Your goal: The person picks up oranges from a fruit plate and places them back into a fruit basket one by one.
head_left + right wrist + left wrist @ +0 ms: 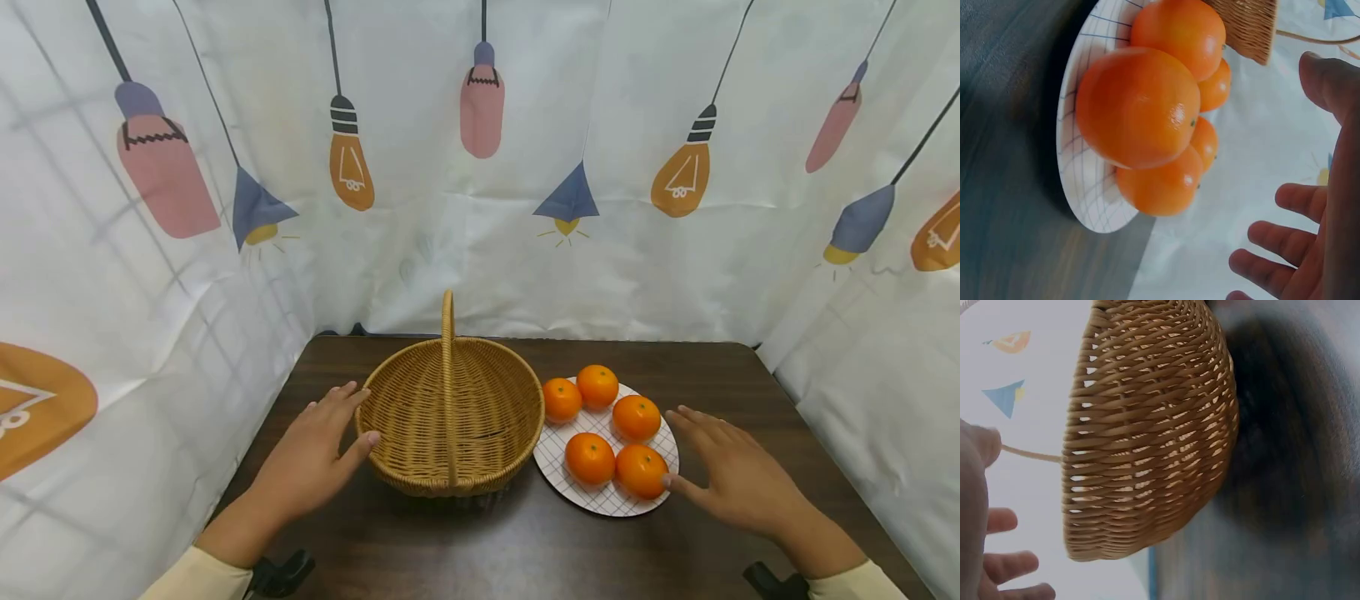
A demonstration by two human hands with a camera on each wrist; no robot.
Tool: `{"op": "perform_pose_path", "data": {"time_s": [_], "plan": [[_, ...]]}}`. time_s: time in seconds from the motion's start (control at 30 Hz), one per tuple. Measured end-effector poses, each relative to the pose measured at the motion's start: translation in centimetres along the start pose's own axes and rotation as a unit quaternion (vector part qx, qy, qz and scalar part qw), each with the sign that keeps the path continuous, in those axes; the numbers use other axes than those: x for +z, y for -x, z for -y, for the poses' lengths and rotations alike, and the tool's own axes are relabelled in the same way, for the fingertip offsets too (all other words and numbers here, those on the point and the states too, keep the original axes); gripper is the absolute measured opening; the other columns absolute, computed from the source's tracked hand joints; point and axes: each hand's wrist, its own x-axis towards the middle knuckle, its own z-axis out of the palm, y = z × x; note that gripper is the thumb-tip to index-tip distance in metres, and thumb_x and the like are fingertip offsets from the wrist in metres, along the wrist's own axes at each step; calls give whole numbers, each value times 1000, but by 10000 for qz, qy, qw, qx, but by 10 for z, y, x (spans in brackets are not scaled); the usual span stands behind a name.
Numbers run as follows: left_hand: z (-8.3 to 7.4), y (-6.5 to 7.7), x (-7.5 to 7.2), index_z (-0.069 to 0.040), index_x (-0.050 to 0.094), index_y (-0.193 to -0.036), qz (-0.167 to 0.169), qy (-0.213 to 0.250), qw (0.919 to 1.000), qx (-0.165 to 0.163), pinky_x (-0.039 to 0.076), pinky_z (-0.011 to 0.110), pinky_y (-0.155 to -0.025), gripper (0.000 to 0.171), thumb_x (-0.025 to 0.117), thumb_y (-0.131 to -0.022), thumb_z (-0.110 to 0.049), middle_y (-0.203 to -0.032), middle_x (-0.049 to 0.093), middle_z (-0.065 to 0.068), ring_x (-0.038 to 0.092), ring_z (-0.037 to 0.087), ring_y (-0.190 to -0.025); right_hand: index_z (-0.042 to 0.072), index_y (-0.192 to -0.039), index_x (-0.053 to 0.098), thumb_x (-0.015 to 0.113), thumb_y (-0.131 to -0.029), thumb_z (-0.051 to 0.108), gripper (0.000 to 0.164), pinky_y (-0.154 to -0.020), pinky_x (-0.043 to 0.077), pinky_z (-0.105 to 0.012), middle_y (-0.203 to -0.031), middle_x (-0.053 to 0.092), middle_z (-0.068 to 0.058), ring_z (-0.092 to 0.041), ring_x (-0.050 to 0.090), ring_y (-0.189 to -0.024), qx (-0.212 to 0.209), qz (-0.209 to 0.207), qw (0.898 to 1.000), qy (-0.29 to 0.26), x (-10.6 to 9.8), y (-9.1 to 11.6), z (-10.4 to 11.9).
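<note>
A woven wicker basket [405, 417] with a tall arched handle [448, 375] stands left of centre, nothing inside it. My left hand [315, 454] is at its left rim, fingers spread and holding nothing; in the left wrist view the fingers [1010, 565] are apart from the weave. To the basket's right, a round white plate [553, 467] with a grid pattern bears several oranges [589, 458]. My right hand [731, 475] hovers by the plate's right edge, fingers extended, its thumb close to the nearest orange [1138, 106]. Both palms face inward.
Everything stands on a dark brown wooden table [480, 550]. White fabric [420, 250] printed with hanging lamps and bulbs encloses the table at the back and both sides. The basket's right rim comes close to the plate's left edge.
</note>
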Motion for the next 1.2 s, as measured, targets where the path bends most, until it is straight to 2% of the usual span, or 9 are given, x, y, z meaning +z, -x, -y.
{"op": "perform_pose_path", "data": {"time_s": [0.23,0.43,0.63,0.77,0.9,0.97,1.03,1.13,1.2], "plan": [[9,-2,5,1,34,-155,-34,670,9945,-802,35,69,-104,75,49,-105,-53,-158,32,29,36,52,-140,6,-152,47,70,-90,62,86,-97,39,-73,-150,50,-20,-48,50,-130,94,127,9999,-66,8,0,2],[13,-5,12,1,32,-156,19,949,9888,-1148,37,71,-101,72,52,-106,-47,-155,34,33,37,54,-137,7,-151,47,68,-88,66,89,-97,40,-71,-147,51,-20,-48,51,-128,183,209,9996,-105,14,0,1],[16,-6,19,0,30,-157,151,1084,9828,-1484,37,72,-99,75,50,-105,-51,-154,35,34,38,56,-136,6,-150,48,68,-89,65,87,-97,42,-70,-144,54,-20,-48,53,-126,216,191,9994,-179,20,0,1],[17,-6,21,-1,29,-158,272,1341,9757,-1709,41,71,-97,77,48,-105,-54,-152,37,35,41,55,-134,6,-149,49,69,-88,65,88,-95,43,-70,-143,55,-19,-48,55,-124,246,174,9993,-222,23,1,1],[20,-7,23,0,29,-157,421,1835,9634,-1911,47,63,-93,77,47,-106,-54,-150,41,32,47,52,-130,7,-148,50,71,-87,65,87,-94,46,-68,-141,57,-17,-45,56,-123,272,113,9992,-270,26,2,1],[22,-8,25,2,29,-156,463,2216,9533,-2000,50,58,-92,75,47,-106,-51,-150,42,31,49,50,-129,7,-148,51,72,-87,64,86,-94,47,-66,-140,58,-17,-44,57,-123,261,86,9992,-301,29,2,0],[23,-9,27,3,30,-155,481,2637,9403,-2099,53,53,-92,73,49,-107,-48,-151,41,30,49,48,-131,8,-147,52,72,-86,64,85,-93,47,-65,-139,58,-16,-43,57,-123,261,83,9991,-322,31,3,0],[23,-10,31,5,28,-156,493,3296,9153,-2261,56,49,-90,71,51,-107,-42,-152,39,31,48,47,-133,8,-145,53,73,-86,65,85,-93,47,-65,-139,59,-16,-43,58,-122,288,100,9989,-363,35,4,0],[23,-11,33,5,27,-156,497,3562,9032,-2343,55,50,-91,70,51,-107,-40,-152,39,32,47,47,-134,8,-145,54,73,-85,65,85,-92,47,-66,-138,59,-16,-43,58,-122,331,123,9986,-397,38,4,0]]}}
